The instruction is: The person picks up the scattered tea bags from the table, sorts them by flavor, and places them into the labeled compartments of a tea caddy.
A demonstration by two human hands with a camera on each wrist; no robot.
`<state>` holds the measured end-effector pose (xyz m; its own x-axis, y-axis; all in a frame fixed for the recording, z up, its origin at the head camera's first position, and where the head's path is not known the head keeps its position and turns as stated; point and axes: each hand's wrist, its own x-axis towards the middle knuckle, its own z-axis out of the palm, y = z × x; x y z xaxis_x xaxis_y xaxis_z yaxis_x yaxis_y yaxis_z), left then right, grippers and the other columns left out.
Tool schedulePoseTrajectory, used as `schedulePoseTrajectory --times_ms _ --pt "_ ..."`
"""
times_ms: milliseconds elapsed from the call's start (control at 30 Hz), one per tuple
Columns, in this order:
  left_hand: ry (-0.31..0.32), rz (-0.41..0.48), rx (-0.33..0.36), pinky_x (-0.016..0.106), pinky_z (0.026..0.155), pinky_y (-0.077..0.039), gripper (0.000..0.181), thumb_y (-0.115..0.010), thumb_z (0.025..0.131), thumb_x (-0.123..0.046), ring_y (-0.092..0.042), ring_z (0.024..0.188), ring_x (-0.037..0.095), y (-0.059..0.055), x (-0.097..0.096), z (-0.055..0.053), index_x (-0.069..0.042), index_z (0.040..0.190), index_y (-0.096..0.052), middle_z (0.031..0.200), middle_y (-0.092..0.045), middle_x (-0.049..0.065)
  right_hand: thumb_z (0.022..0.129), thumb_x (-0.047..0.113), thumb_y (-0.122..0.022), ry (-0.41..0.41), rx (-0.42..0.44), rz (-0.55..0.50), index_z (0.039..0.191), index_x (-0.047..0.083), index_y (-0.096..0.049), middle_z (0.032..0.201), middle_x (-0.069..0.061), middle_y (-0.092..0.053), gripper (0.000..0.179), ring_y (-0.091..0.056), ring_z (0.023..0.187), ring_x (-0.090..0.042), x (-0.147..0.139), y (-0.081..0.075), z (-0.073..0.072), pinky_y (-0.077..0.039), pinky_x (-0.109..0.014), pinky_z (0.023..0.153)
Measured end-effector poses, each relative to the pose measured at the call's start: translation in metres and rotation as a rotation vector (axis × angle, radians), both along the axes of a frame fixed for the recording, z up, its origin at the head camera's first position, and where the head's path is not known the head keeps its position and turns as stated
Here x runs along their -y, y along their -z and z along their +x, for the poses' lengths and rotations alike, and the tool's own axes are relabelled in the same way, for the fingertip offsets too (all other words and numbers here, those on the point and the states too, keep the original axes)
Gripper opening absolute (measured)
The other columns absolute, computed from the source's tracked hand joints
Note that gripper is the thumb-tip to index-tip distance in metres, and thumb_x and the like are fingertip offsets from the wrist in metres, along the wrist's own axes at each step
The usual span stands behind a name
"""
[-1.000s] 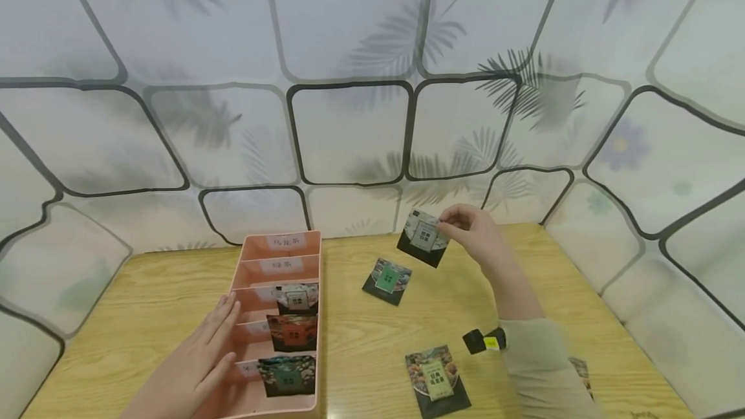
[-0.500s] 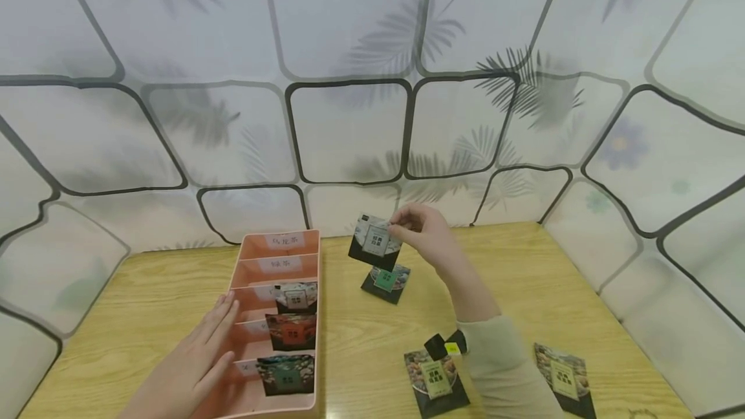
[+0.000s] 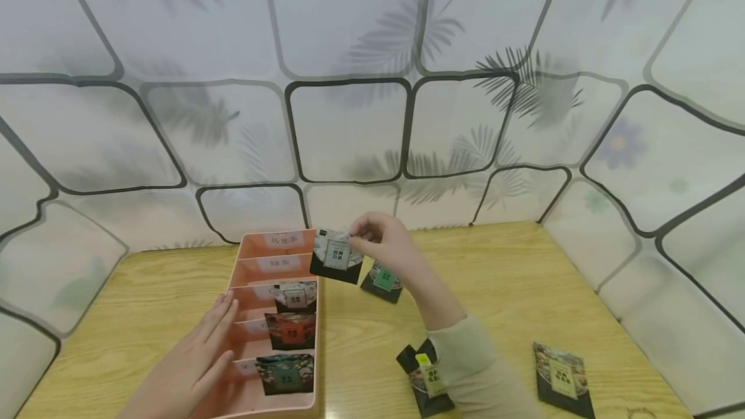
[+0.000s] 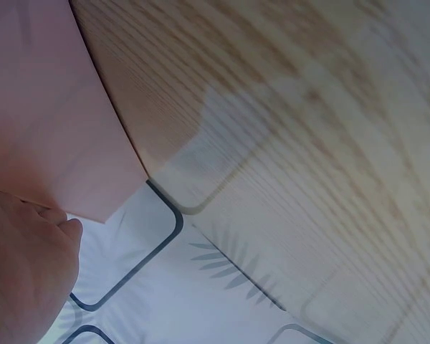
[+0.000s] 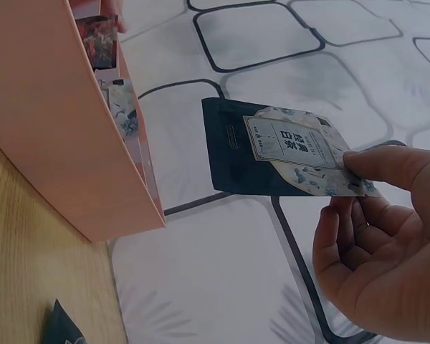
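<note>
My right hand pinches a white-and-black tea sachet by its upper right corner, in the air beside the far right edge of the pink divided box. In the right wrist view, thumb and fingers grip that sachet at one end, apart from the box. My left hand rests with fairly straight fingers on the box's left rim. Inside the box stand a white sachet, a red one and a dark green one, each in its own compartment. The two far compartments hold paper labels.
A green-labelled sachet lies on the wooden table, partly behind my right hand. Two yellow-green-labelled sachets lie nearer: one partly under the wrist strap and sleeve, another at the right. A patterned curtain encloses the table.
My right hand has carried the white sachet leftward, past the green-labelled sachet, to the box's edge. The right-hand sachet on the table has come out from behind the sleeve. My left hand stays put.
</note>
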<state>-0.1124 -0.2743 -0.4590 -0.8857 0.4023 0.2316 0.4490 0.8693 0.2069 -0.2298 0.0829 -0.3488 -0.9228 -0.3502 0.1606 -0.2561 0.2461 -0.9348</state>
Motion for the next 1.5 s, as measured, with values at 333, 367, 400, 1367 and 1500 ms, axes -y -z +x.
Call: schedulePoseTrajectory --times_ms 333,367,400,1367,1500 --pt "0.0 -0.001 0.017 -0.005 0.113 0.011 0.068 -0.06 0.108 -0.03 0.024 0.149 -0.019 0.0 0.001 0.0 0.001 0.163 -0.036 0.173 -0.032 0.021 0.1 0.007 -0.073 -0.023 -0.032 0.029 0.106 0.004 -0.071 0.1 -0.013 -0.073 0.007 -0.061 0.079 -0.007 0.028 0.009 0.003 -0.053 -0.022 0.073" --pt "0.003 -0.001 0.013 -0.005 0.113 0.011 0.067 -0.06 0.108 -0.03 0.024 0.149 -0.019 0.0 0.001 0.0 0.001 0.163 -0.037 0.173 -0.032 0.021 0.1 0.008 -0.073 -0.024 -0.034 0.034 0.106 0.004 -0.072 0.101 -0.013 -0.073 0.007 -0.061 0.079 -0.007 0.03 0.01 0.004 -0.053 -0.022 0.073" --pt "0.003 -0.002 0.012 -0.005 0.113 0.011 0.068 -0.06 0.108 -0.03 0.024 0.149 -0.019 0.0 0.001 0.0 0.001 0.163 -0.037 0.173 -0.032 0.021 0.1 0.009 -0.073 -0.026 -0.034 0.037 0.106 0.005 -0.072 0.101 -0.013 -0.073 0.007 -0.061 0.079 -0.007 0.033 0.011 0.004 -0.053 -0.022 0.073" --pt "0.023 -0.003 -0.046 -0.005 0.115 0.01 0.069 -0.062 0.107 -0.027 0.021 0.154 -0.015 0.002 0.001 0.0 0.0 0.164 -0.035 0.177 -0.024 0.014 0.099 0.006 -0.074 -0.101 -0.029 0.083 0.101 0.004 -0.073 0.098 -0.009 -0.073 0.004 -0.057 0.076 -0.001 0.096 0.056 0.007 -0.05 -0.016 0.068" --pt "0.018 -0.004 -0.039 -0.005 0.114 0.01 0.068 -0.062 0.107 -0.028 0.022 0.153 -0.016 0.003 0.001 -0.001 0.001 0.163 -0.037 0.175 -0.029 0.018 0.098 0.005 -0.075 -0.087 -0.026 0.096 0.1 0.004 -0.074 0.097 -0.009 -0.074 0.003 -0.057 0.075 -0.001 0.098 0.063 0.006 -0.05 -0.016 0.067"
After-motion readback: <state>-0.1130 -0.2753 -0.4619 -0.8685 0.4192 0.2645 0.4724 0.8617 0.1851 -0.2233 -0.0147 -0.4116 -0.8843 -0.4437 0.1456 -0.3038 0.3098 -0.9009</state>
